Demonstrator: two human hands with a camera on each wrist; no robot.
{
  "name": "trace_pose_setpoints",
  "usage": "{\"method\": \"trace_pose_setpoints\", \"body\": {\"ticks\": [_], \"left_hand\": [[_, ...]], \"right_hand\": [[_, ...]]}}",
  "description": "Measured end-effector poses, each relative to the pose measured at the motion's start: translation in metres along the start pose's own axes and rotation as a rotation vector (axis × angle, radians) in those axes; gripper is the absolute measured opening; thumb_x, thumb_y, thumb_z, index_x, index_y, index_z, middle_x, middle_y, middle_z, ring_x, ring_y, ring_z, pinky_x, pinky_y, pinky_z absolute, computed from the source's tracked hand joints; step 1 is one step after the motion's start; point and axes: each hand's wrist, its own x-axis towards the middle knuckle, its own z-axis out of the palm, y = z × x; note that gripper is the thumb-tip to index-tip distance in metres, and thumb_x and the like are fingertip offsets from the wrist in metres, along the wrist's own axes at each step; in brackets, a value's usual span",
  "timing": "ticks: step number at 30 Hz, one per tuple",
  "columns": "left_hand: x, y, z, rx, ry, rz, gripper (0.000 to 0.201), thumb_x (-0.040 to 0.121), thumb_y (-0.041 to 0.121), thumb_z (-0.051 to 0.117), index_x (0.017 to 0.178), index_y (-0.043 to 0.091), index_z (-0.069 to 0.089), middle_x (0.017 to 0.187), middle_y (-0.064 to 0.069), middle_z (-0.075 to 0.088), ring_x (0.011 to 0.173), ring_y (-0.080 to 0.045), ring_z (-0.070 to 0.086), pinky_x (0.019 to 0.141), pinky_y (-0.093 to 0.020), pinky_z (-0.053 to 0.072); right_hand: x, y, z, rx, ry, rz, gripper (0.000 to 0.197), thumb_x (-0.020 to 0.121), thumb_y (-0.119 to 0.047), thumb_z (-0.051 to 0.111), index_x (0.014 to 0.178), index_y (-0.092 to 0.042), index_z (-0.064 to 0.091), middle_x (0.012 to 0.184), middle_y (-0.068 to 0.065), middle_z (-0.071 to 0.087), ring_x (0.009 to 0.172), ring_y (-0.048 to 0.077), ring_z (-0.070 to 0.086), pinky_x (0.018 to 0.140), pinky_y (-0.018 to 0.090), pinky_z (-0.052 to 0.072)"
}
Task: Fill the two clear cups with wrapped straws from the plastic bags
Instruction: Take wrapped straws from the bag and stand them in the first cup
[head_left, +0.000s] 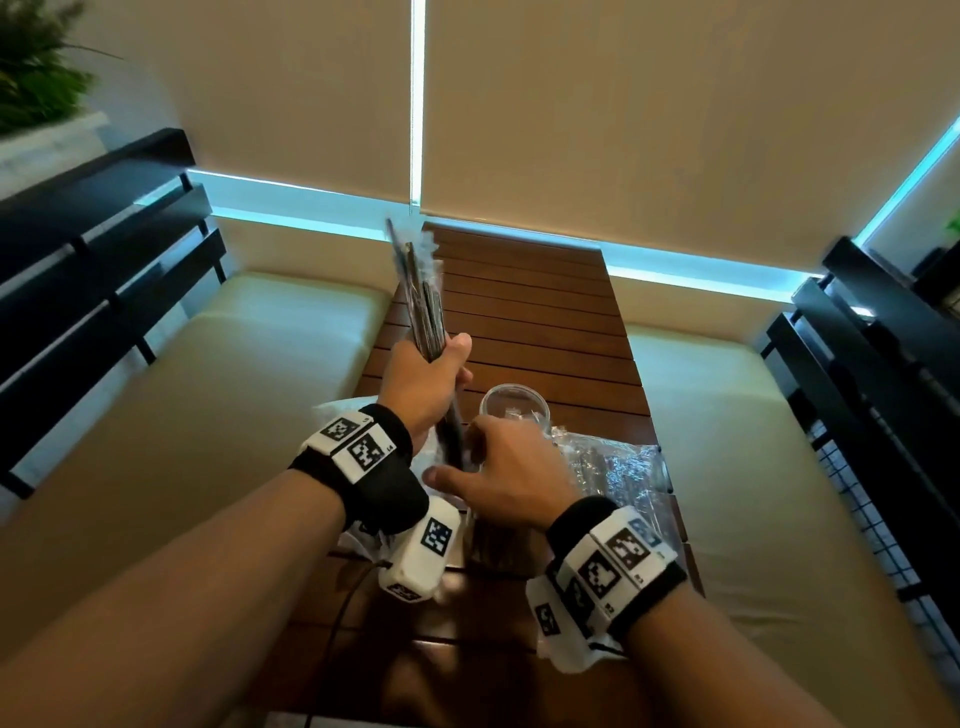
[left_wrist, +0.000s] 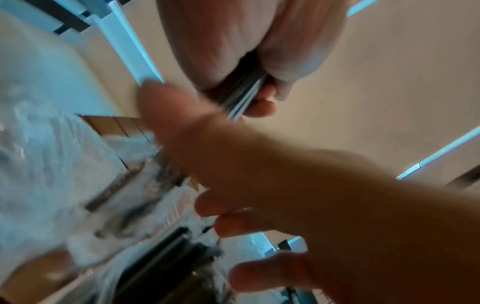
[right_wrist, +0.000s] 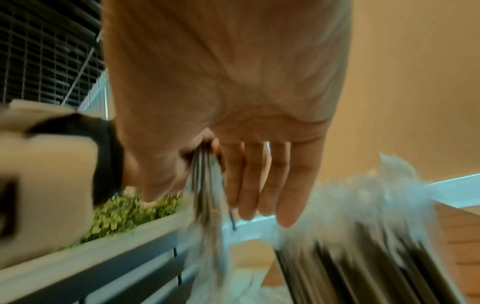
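Note:
My left hand (head_left: 426, 379) grips a bundle of dark wrapped straws (head_left: 421, 301) and holds it upright and tilted a little left above the table. In the left wrist view the straws (left_wrist: 244, 92) run out from under its curled fingers. My right hand (head_left: 509, 467) is at the bundle's lower end, fingers (right_wrist: 262, 181) straight, with the straws (right_wrist: 205, 174) passing between thumb and forefinger. A clear cup (head_left: 514, 388) stands just beyond my right hand; its inside is hard to read. A clear plastic bag (head_left: 618, 473) of straws lies to the right of my right hand.
Another crumpled plastic bag (head_left: 335, 410) lies under my left wrist. The narrow slatted wooden table (head_left: 519, 291) runs away from me between two cream bench cushions (head_left: 234, 389). Black rails flank both sides and a green plant (head_left: 36, 62) sits far left.

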Motion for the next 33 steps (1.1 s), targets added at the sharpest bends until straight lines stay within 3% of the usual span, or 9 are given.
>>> {"method": "trace_pose_setpoints", "body": {"ticks": [2,5,8,12,15,22,26,31,33], "left_hand": [[0.003,0.002,-0.009,0.158,0.035,0.116,0.019,0.092,0.032,0.064,0.082,0.017,0.058,0.062,0.003,0.059,0.062,-0.017,0.06,0.074,-0.037,0.055],[0.002,0.001,-0.017,0.395,-0.024,0.261,0.029,0.088,0.039,0.068,0.076,0.018,0.052,0.065,0.003,0.057,0.062,-0.016,0.055,0.062,-0.032,0.048],[-0.007,-0.003,-0.018,0.614,-0.095,0.363,0.032,0.086,0.04,0.071,0.07,0.03,0.045,0.061,0.011,0.05,0.056,-0.004,0.046,0.052,-0.019,0.034],[-0.012,-0.003,-0.013,0.609,-0.147,0.459,0.025,0.082,0.034,0.076,0.075,0.03,0.052,0.062,0.011,0.053,0.057,-0.002,0.05,0.053,-0.013,0.037],[-0.015,0.006,-0.005,0.535,-0.199,0.415,0.014,0.084,0.015,0.071,0.076,0.022,0.063,0.066,0.013,0.056,0.063,-0.003,0.051,0.057,-0.01,0.042],[-0.013,0.005,-0.008,0.581,-0.157,0.501,0.035,0.084,0.016,0.07,0.066,0.033,0.046,0.061,0.013,0.053,0.055,-0.004,0.048,0.053,-0.008,0.039],[-0.019,0.003,0.009,0.681,-0.148,0.528,0.038,0.087,0.003,0.059,0.064,0.028,0.042,0.058,0.018,0.043,0.052,-0.005,0.043,0.053,-0.004,0.037],[-0.016,-0.013,0.006,0.413,-0.153,0.413,0.026,0.085,0.02,0.072,0.066,0.026,0.055,0.061,0.006,0.058,0.057,0.0,0.055,0.053,-0.011,0.04],[-0.011,-0.017,0.005,0.33,-0.112,0.362,0.031,0.082,0.031,0.075,0.068,0.01,0.057,0.064,-0.007,0.06,0.061,-0.016,0.058,0.06,-0.028,0.048]], "right_hand": [[0.004,-0.001,-0.02,0.068,0.018,-0.037,0.045,0.082,-0.065,0.059,0.1,-0.024,0.063,0.091,-0.01,0.065,0.082,0.006,0.062,0.075,0.03,0.056],[0.012,-0.009,-0.063,0.393,0.372,-0.074,0.023,0.097,-0.037,0.055,0.113,-0.021,0.062,0.104,-0.012,0.063,0.092,-0.006,0.057,0.079,0.014,0.046],[0.022,-0.028,-0.105,0.57,0.64,-0.112,0.028,0.104,-0.035,0.041,0.119,-0.022,0.06,0.107,-0.013,0.061,0.093,-0.014,0.052,0.076,0.002,0.039],[0.038,-0.049,-0.113,0.51,0.379,-0.132,0.053,0.107,-0.046,0.018,0.122,-0.027,0.066,0.129,-0.008,0.063,0.118,0.005,0.055,0.095,0.023,0.036],[0.041,-0.058,-0.09,0.385,0.275,-0.172,0.054,0.108,-0.039,0.023,0.112,-0.019,0.073,0.119,0.001,0.07,0.111,0.012,0.061,0.098,0.029,0.043],[0.033,-0.041,-0.079,0.483,0.425,-0.252,0.048,0.106,-0.038,0.027,0.126,-0.016,0.065,0.122,-0.003,0.067,0.111,0.001,0.06,0.089,0.008,0.042],[0.02,-0.037,-0.064,0.444,0.484,-0.328,0.048,0.104,-0.035,0.027,0.12,-0.013,0.066,0.098,-0.008,0.068,0.092,0.002,0.066,0.082,0.022,0.054],[0.007,0.023,-0.048,0.411,0.424,-0.241,0.071,0.091,-0.071,0.027,0.149,-0.031,0.032,0.139,-0.002,0.052,0.124,0.013,0.052,0.101,0.044,0.047],[-0.004,0.05,-0.029,0.394,0.384,-0.083,0.09,0.078,-0.085,0.036,0.152,-0.037,0.019,0.15,-0.004,0.039,0.133,0.013,0.042,0.106,0.051,0.042]]}}
